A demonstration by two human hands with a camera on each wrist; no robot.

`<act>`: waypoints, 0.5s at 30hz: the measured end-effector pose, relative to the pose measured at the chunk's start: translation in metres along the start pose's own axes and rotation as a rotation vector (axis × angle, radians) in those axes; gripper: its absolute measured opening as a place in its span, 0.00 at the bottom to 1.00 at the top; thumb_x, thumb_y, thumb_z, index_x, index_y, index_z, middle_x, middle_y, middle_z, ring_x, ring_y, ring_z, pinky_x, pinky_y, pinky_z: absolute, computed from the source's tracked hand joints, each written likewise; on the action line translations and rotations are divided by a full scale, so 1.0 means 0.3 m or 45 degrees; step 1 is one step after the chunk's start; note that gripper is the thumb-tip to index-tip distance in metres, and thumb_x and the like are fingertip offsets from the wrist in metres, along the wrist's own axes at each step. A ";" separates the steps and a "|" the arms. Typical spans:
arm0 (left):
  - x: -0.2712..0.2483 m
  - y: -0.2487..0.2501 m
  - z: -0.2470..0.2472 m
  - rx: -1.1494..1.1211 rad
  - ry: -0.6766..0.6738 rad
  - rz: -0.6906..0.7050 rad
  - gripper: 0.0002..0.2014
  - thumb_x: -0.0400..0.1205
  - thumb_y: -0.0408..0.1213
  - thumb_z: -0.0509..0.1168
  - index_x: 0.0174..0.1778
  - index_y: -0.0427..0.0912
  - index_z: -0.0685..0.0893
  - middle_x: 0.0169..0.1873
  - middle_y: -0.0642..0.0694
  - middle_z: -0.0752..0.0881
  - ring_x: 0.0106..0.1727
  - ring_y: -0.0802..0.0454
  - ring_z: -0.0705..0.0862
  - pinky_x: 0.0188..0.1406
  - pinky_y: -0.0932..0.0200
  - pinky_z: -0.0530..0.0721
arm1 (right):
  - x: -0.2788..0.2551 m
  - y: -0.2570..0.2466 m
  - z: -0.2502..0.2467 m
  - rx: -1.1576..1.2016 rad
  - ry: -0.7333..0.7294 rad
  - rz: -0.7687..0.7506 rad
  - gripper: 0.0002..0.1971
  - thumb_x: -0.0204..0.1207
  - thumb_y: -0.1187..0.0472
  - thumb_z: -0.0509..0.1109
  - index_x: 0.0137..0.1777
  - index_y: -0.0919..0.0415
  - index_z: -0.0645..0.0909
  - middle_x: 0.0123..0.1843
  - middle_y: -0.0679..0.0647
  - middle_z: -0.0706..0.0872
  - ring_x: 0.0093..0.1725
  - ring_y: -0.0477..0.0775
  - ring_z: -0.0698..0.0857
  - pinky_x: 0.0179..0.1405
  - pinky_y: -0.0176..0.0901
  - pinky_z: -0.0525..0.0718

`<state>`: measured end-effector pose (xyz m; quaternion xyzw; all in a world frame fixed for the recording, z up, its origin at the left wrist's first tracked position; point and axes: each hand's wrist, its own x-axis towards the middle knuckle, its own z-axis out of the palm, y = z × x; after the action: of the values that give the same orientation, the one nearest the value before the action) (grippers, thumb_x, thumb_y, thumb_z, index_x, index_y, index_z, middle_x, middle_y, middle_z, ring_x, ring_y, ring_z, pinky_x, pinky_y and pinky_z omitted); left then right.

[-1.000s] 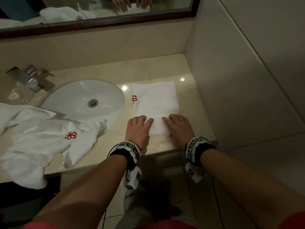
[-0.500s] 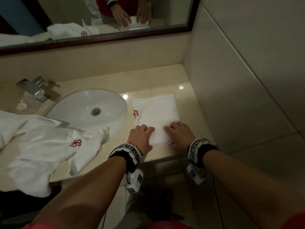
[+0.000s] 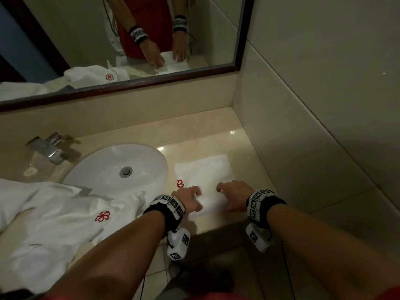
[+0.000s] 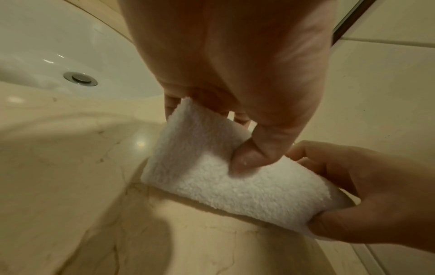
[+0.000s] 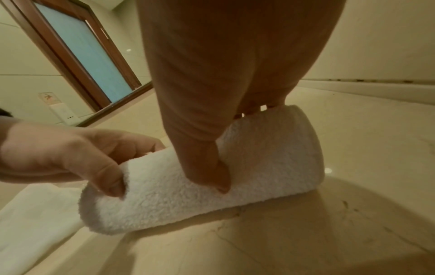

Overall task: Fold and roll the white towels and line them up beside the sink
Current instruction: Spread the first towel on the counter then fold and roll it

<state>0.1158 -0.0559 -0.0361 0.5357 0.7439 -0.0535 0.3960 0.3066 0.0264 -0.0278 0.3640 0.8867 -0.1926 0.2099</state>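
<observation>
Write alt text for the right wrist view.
Two hands roll a white towel on a beige counter: the right hand grips its middle, the left hand its left end. A wood-framed mirror hangs behind.

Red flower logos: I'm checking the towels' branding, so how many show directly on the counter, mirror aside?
2. One on the rumpled towel pile left of the sink; one on the folded towel's left edge, partly hidden by the left hand. Others may be hidden in folds.
</observation>
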 end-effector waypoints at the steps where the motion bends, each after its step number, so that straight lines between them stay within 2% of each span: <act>1: 0.004 -0.003 -0.007 -0.011 -0.014 0.000 0.28 0.70 0.47 0.71 0.67 0.58 0.75 0.62 0.47 0.81 0.59 0.44 0.81 0.60 0.53 0.82 | 0.005 0.000 -0.002 0.022 -0.005 0.000 0.34 0.67 0.41 0.76 0.70 0.47 0.68 0.64 0.53 0.80 0.61 0.58 0.80 0.61 0.53 0.79; 5: 0.012 -0.011 -0.034 -0.027 -0.066 0.017 0.27 0.73 0.45 0.69 0.71 0.54 0.76 0.64 0.46 0.81 0.62 0.44 0.81 0.60 0.54 0.81 | 0.026 -0.002 -0.009 0.119 -0.036 0.017 0.35 0.64 0.40 0.77 0.68 0.46 0.68 0.63 0.51 0.76 0.60 0.58 0.80 0.58 0.50 0.79; 8: 0.015 -0.016 -0.059 -0.027 -0.073 0.065 0.24 0.68 0.49 0.65 0.61 0.53 0.83 0.61 0.45 0.83 0.57 0.45 0.82 0.58 0.53 0.82 | 0.048 -0.005 -0.018 0.206 -0.068 0.027 0.32 0.64 0.48 0.78 0.67 0.48 0.68 0.56 0.51 0.78 0.53 0.55 0.80 0.47 0.44 0.78; 10: 0.016 -0.023 -0.069 -0.032 -0.092 0.065 0.24 0.67 0.51 0.62 0.59 0.50 0.84 0.59 0.44 0.84 0.56 0.44 0.82 0.56 0.55 0.81 | 0.057 -0.007 -0.023 0.269 -0.099 0.030 0.30 0.64 0.50 0.77 0.63 0.48 0.67 0.50 0.50 0.80 0.47 0.54 0.80 0.42 0.45 0.78; 13: 0.037 -0.043 -0.075 -0.040 -0.080 0.043 0.21 0.75 0.49 0.64 0.64 0.47 0.83 0.59 0.44 0.82 0.60 0.43 0.81 0.52 0.59 0.76 | 0.074 -0.005 -0.025 0.340 -0.135 0.051 0.25 0.66 0.49 0.74 0.60 0.48 0.66 0.47 0.52 0.83 0.45 0.55 0.82 0.43 0.50 0.84; 15: 0.049 -0.052 -0.077 -0.092 -0.042 0.022 0.18 0.78 0.45 0.66 0.63 0.49 0.81 0.56 0.44 0.84 0.57 0.44 0.82 0.48 0.60 0.74 | 0.082 -0.003 -0.026 0.363 -0.139 0.068 0.24 0.68 0.49 0.73 0.60 0.49 0.67 0.49 0.53 0.82 0.46 0.56 0.82 0.45 0.52 0.84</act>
<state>0.0889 -0.0399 -0.0352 0.5265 0.7342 -0.0322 0.4276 0.2883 0.0436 -0.0339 0.4024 0.8277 -0.3305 0.2090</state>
